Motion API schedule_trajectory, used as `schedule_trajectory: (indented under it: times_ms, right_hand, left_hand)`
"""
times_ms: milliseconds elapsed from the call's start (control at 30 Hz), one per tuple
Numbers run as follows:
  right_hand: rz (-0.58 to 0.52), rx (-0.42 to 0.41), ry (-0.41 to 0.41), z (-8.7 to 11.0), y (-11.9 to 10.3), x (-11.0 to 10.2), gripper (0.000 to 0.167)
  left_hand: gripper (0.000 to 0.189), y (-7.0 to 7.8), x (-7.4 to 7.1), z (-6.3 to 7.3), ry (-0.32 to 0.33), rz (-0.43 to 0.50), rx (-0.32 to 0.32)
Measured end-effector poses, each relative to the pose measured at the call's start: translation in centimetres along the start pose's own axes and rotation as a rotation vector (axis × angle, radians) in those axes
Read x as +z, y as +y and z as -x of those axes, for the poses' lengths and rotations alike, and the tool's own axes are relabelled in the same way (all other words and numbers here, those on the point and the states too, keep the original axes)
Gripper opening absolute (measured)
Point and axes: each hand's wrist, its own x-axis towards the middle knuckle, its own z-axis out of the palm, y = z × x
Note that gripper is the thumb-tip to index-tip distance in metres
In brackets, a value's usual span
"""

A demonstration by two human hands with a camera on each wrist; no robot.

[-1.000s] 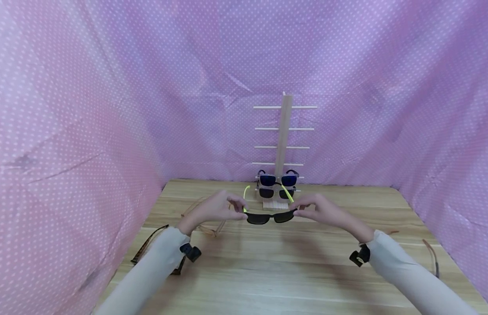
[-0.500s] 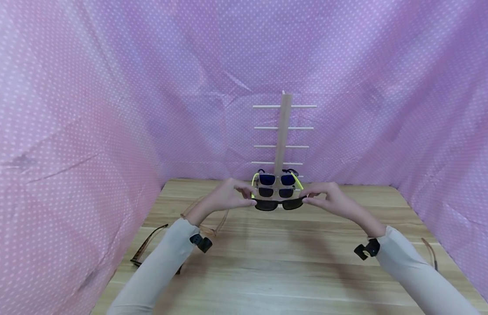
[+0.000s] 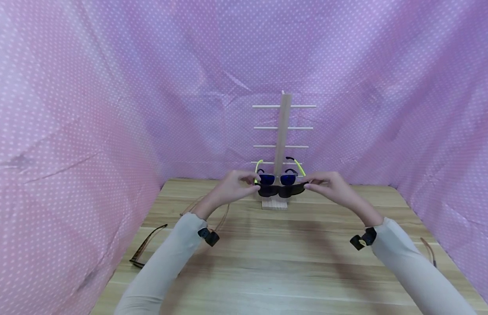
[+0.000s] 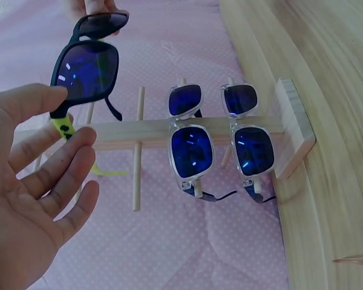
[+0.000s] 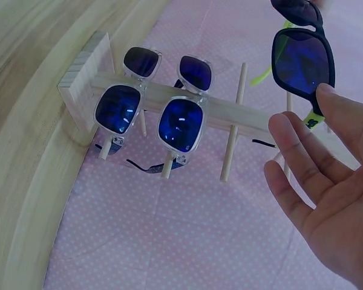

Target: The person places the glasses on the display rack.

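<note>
Between my hands, black-fronted sunglasses [image 4: 88, 69] with yellow-green temples are held in front of a wooden display stand [image 3: 282, 131]. My left hand [image 3: 237, 186] pinches one end of the frame, where lens rim meets temple. At the opposite end my right hand [image 3: 326, 186] pinches it likewise between thumb and fingers. The temples point away toward the stand. Two clear-framed sunglasses with blue lenses, an upper pair [image 4: 192, 151] and a lower pair [image 4: 254, 150], hang on the stand's lowest pegs. In the wrist views the held sunglasses are level with the bare pegs above those.
Glasses with dark patterned temples [image 3: 139, 253] lie on the table [image 3: 291, 271] at left, partly behind the left sleeve. Light brown glasses [image 3: 224, 216] lie behind the left wrist. A brown temple [image 3: 430, 251] shows beside the right sleeve. Pink dotted cloth [image 3: 212, 78] surrounds the table.
Both hands have moved forward with the black sunglasses, up in the head view and slightly right. The sunglasses now overlap the lower clear-framed pair in that view.
</note>
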Motion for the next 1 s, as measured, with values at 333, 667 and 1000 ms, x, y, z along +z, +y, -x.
schedule_trajectory:
  times_ms: [333, 667, 1000]
  right_hand:
    - [-0.067, 0.099, 0.012, -1.8, 1.3, 0.1, 0.017]
    - [-0.149, 0.131, 0.014, -2.8, 1.8, 0.4, 0.019]
    - [-0.085, 0.159, 0.037, -3.6, 2.6, 0.8, 0.021]
  left_hand:
    - [0.021, -0.5, 0.3, -1.4, 0.087, -0.051, 0.027]
    - [0.020, -1.8, 0.4, -2.9, 0.141, -0.047, -0.011]
    - [0.020, -2.7, 0.6, -4.2, 0.147, -0.047, -0.055]
